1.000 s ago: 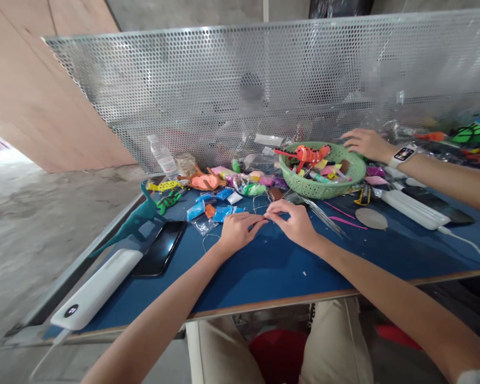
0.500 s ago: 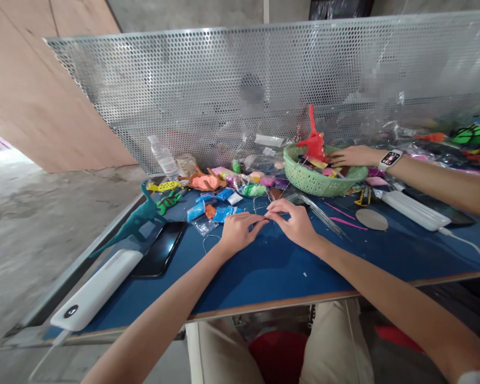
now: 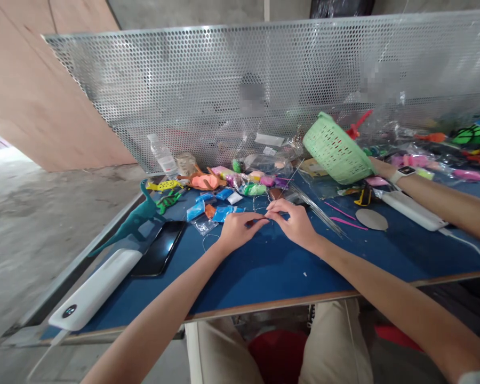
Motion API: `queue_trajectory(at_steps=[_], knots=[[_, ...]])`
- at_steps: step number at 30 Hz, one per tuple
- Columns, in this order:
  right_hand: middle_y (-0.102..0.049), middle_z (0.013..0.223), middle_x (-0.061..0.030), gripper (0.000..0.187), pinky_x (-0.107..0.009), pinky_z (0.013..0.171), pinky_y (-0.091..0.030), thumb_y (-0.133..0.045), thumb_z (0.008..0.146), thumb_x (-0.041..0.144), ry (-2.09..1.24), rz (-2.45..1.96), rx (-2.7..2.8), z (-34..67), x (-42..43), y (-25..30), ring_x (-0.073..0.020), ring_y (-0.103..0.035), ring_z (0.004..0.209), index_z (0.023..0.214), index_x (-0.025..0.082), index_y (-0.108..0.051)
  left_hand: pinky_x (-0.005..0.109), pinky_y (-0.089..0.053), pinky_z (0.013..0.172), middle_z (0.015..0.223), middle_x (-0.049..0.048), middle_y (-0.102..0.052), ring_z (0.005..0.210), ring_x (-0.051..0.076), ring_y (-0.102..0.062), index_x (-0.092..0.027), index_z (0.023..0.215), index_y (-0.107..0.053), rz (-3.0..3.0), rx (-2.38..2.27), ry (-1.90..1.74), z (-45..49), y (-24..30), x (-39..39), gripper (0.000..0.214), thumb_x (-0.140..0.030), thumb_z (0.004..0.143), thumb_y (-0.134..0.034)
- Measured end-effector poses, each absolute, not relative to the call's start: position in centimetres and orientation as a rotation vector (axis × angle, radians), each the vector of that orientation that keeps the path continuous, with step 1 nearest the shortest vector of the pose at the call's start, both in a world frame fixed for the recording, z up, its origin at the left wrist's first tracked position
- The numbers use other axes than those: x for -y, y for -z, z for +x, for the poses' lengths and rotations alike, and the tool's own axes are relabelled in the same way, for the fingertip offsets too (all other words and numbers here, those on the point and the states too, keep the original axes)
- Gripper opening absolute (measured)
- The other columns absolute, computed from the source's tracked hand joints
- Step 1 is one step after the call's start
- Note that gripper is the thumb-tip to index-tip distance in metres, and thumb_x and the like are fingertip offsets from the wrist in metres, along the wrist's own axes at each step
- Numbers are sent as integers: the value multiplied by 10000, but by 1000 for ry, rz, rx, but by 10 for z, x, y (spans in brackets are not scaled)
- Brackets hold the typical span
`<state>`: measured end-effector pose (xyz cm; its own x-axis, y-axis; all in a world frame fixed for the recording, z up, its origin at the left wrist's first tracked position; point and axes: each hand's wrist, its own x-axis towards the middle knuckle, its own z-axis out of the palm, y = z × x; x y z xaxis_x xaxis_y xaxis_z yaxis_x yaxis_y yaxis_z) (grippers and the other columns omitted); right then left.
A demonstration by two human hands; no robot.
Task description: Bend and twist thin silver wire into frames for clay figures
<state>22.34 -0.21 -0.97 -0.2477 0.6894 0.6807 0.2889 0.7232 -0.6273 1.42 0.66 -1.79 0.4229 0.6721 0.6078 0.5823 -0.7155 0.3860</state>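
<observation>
Over the middle of the blue table [image 3: 256,282], my left hand [image 3: 240,230] and my right hand [image 3: 292,221] meet fingertip to fingertip. Both are closed in a pinch on a thin wire [image 3: 257,200], whose bent loop rises just behind the fingers. The exact spot where they grip it is hidden. Blue clay packets [image 3: 223,214] lie just beyond my left hand. To the right of my right hand lies a bundle of straight thin wires [image 3: 320,213], with pink modelling tools [image 3: 348,222] beside it.
A co-worker's hand [image 3: 380,168] tips a green basket [image 3: 338,152] at the back right. On the left are a teal dinosaur figure [image 3: 134,224], a phone [image 3: 160,249] and a white power bank [image 3: 96,290]. A perforated metal panel [image 3: 208,80] stands behind the table.
The co-worker has lifted and tilted the green basket toward the right, and the red figure in it has tipped over. My hands stay almost in the same place, still pinching.
</observation>
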Motion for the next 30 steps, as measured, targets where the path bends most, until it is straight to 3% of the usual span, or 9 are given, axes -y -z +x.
queue_trajectory(at_steps=[15,20,30], knots=[[-751,1026,-39,83,-322,836,-559,-613,966,307,-476,-786,1822,222,2,10,-206,-746,885,978,251,-673,206,-499,591,786,-3,-764,571,101,-637,-208,893,-761,2396,-1084,-1094,13,15,-9,269,-443,944,-641],[-753,982,-52,135,-341,815,-563,-651,933,356,-636,-828,1716,223,1,8,-229,-750,891,998,237,-649,197,-541,629,1001,18,-776,630,86,-675,-216,1071,-699,2512,-997,-1206,8,21,-11,258,-429,926,-675],[-769,836,-37,203,-371,825,-550,-680,891,302,-813,-861,1653,224,-3,7,-237,-755,851,1060,217,-607,213,-522,724,1086,20,-772,815,104,-723,-307,1323,-627,3197,-740,-1100,-3,14,-13,334,-220,1008,-556]])
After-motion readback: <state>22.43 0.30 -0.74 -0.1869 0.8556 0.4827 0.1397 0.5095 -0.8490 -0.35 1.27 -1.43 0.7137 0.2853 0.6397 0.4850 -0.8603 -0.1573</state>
